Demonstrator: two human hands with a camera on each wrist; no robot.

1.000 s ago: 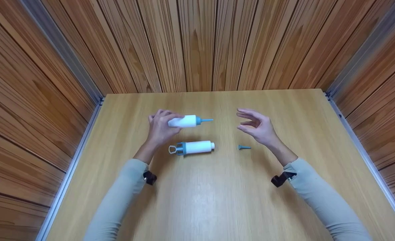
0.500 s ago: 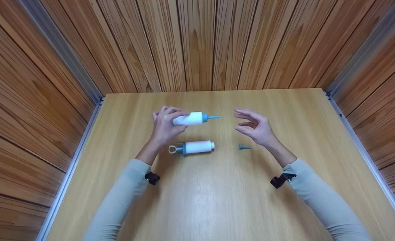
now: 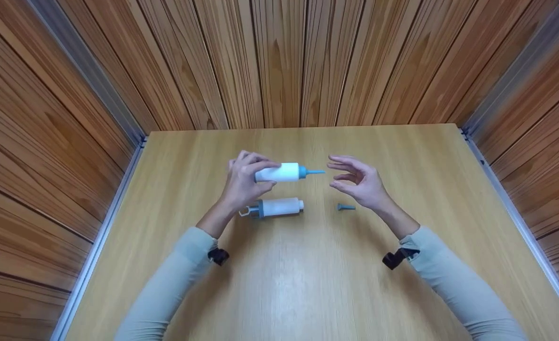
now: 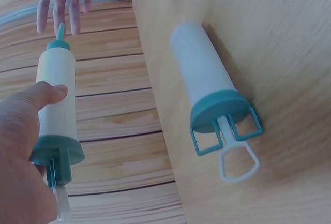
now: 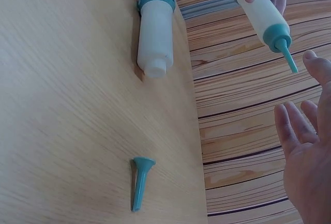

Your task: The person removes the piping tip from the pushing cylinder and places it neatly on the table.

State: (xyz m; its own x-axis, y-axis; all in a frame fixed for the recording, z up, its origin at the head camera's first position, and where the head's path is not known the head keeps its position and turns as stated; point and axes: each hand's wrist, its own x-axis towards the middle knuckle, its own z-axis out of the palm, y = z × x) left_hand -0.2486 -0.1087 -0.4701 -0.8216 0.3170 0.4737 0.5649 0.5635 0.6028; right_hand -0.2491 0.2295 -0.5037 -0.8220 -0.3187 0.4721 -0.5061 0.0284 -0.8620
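Held up off the table, a white plunger syringe (image 3: 286, 172) with a teal collar and a thin teal nozzle (image 3: 312, 172) lies sideways in my left hand (image 3: 243, 182). The left thumb (image 4: 51, 93) presses along its barrel, while the other fingers are mostly hidden in the left wrist view. My right hand (image 3: 362, 184) hovers just beyond the nozzle tip, its fingers loosely bent and apart, with nothing between them. Below the held syringe, a second white syringe (image 3: 280, 207) with a teal collar and pale ring handle rests on the table, its end without a nozzle.
A loose teal nozzle (image 3: 346, 207) with a flared end lies on the wooden table (image 3: 288, 284), below the right hand. Wood-panelled walls (image 3: 279, 66) stand at the back and both sides. Metal rails (image 3: 520, 199) run along the table's side edges.
My left hand has carried the syringe to the right, bringing its nozzle tip near the right fingers. The right hand has shifted slightly left. The things on the table have stayed put.
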